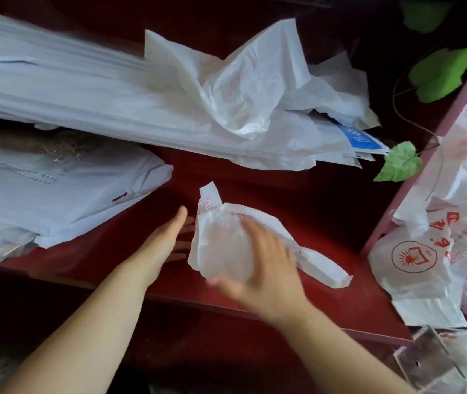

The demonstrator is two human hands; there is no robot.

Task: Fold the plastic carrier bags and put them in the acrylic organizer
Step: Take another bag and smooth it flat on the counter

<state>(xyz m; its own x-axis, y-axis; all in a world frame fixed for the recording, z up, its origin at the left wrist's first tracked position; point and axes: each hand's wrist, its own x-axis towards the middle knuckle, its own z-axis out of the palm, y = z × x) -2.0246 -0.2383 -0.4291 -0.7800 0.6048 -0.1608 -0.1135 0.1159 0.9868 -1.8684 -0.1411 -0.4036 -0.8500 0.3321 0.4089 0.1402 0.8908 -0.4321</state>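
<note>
A small white carrier bag (221, 245) with red print lies partly folded on the dark red table (297, 200). My right hand (266, 268) is blurred and lies over the bag with spread fingers. My left hand (167, 237) is flat with straight fingers at the bag's left edge, fingertips partly under it. A clear acrylic organizer (431, 362) shows at the bottom right corner, with plastic inside it.
A long stack of white bags (84, 89) runs across the back, with a crumpled bag (243, 89) on top. Another white stack (56, 194) lies at the left. Red-printed bags (425, 251) spill from a pink box (405, 194) at the right. Green leaves (400, 163) hang nearby.
</note>
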